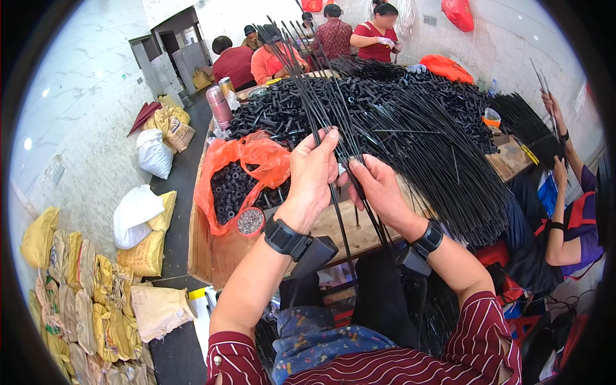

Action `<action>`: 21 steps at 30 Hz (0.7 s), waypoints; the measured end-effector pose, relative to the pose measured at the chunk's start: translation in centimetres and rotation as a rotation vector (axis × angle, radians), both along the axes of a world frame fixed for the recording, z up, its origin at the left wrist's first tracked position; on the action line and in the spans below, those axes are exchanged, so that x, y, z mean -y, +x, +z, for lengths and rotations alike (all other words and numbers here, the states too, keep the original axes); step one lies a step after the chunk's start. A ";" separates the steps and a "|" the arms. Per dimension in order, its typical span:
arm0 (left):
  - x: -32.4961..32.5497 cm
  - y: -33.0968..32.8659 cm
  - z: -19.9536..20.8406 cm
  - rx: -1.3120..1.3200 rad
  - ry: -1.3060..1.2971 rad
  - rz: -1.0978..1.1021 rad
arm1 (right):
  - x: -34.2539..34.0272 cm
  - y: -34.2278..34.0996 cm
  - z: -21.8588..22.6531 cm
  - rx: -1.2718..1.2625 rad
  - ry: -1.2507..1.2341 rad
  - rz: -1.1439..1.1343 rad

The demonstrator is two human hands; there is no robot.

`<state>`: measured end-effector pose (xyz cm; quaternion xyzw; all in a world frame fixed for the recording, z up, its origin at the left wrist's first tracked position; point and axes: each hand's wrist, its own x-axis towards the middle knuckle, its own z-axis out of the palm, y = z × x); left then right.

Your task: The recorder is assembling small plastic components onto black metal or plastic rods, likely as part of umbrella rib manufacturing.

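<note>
Thin black rods (pixel 305 96) rise from my left hand (pixel 310 172), whose thumb and fingers pinch them above the table's near edge. Just right of it and slightly lower, my right hand (pixel 384 192) is closed on more black rods (pixel 382 232), which slant down toward my lap. Beyond both hands lies a large pile of loose black rods (pixel 443 167). A heap of short black tubes (pixel 276 112) spreads along the table's far side. Left of my left hand, an orange plastic bag (pixel 266 154) holds small black ring-shaped parts (pixel 230 192), and a red dish (pixel 250 221) holds small metal pieces.
A pink flask (pixel 219 106) stands at the wooden table's (pixel 200 247) left edge. Several people work at the far side; another person (pixel 568 212) holds rods at right. Yellow sacks (pixel 102 289) are stacked by the left wall, with white bags (pixel 136 215) on the floor.
</note>
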<state>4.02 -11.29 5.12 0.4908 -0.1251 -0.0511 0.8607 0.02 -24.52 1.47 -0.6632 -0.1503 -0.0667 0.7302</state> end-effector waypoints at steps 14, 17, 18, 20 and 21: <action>0.1 -0.9 0.2 -0.029 0.063 0.062 | 0.1 -0.2 0.0 0.026 -0.015 -0.061; 0.3 -1.1 0.2 -0.018 0.084 0.093 | 0.1 -0.6 0.3 0.016 -0.061 -0.024; 0.3 -1.1 0.3 -0.017 0.084 0.093 | 0.0 -0.7 0.4 0.011 -0.062 -0.020; 0.4 -1.2 0.4 -0.011 0.104 0.134 | 0.1 -0.8 0.6 0.006 -0.064 -0.018; 0.5 -1.3 0.5 -0.012 0.105 0.135 | 0.3 -0.9 0.6 -0.007 -0.088 -0.007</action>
